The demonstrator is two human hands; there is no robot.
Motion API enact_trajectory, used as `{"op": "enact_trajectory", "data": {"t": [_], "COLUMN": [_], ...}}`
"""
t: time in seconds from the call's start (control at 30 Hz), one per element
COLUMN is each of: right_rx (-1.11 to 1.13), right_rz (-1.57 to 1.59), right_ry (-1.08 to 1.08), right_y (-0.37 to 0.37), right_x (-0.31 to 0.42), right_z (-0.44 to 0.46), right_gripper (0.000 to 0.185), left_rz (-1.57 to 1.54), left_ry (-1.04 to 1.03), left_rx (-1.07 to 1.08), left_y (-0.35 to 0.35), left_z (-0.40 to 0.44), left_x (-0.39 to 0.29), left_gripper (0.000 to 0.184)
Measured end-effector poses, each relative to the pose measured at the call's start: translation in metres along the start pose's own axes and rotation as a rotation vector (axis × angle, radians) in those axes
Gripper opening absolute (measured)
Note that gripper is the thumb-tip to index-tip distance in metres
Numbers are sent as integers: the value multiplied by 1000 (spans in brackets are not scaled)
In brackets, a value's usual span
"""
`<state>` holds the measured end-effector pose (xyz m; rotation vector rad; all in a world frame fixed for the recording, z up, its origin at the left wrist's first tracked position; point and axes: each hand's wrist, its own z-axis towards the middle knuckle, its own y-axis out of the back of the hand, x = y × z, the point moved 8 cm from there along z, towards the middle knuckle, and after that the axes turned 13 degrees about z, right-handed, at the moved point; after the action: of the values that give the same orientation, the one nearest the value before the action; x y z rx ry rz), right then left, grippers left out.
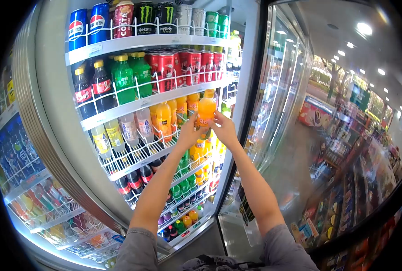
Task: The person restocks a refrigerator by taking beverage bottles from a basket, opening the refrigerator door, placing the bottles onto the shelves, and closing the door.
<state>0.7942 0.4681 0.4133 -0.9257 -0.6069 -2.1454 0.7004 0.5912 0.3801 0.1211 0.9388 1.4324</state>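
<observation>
An upright orange juice bottle (206,106) is raised in front of the third shelf of an open drinks fridge. My right hand (224,129) grips its right side, fingers bent against the label. On the lower left side, my left hand (190,132) has its fingers and thumb closed about the bottle; the exact contact is partly hidden. Behind it stand more orange juice bottles (181,109) in the white wire rack. To their left is a taller orange drink bottle (163,119) with a yellow-black label.
Red cans (166,72) and green soda bottles (123,79) fill the shelf above; several other cans line the top. The glass door (273,104) stands open at the right. Cola bottles (134,180) sit lower down. Another lit fridge (27,158) is at left, store shelves at far right.
</observation>
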Motion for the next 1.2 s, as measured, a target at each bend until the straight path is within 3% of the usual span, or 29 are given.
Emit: {"op": "enact_trajectory", "data": {"t": [0.1, 0.2, 0.27, 0.4, 0.77, 0.83, 1.0, 1.13, 1.2], "right_rx": [-34, -104, -84, -46, -67, -98, -163, -150, -253], "right_rz": [27, 100, 40, 140, 180, 202, 233, 126, -147], "right_ry": [59, 116, 191, 75, 47, 31, -7, -29, 92], "right_y": [-8, -8, -11, -22, -40, -45, -51, -53, -52], "right_x": [-7, -42, -53, -65, -120, -129, -156, -158, -153], "right_z": [23, 43, 48, 49, 70, 69, 76, 82, 86], "right_gripper": [54, 58, 60, 58, 57, 59, 48, 47, 45], "left_rz": [-22, -5, 10, 48, 194, 181, 310, 447, 531], "left_ry": [45, -90, -56, -13, 5, 158, 219, 71, -12], "left_rx": [1, -145, -151, -210, -211, -38, 155, -35, -133], "left_y": [-2, -11, -12, -16, -24, -31, -51, -64, -71], "left_z": [26, 45, 47, 44, 63, 62, 74, 85, 87], "left_x": [10, 34, 40, 49, 82, 92, 112, 133, 139], "left_gripper": [83, 77, 73, 71, 68, 66, 58, 53, 49]}}
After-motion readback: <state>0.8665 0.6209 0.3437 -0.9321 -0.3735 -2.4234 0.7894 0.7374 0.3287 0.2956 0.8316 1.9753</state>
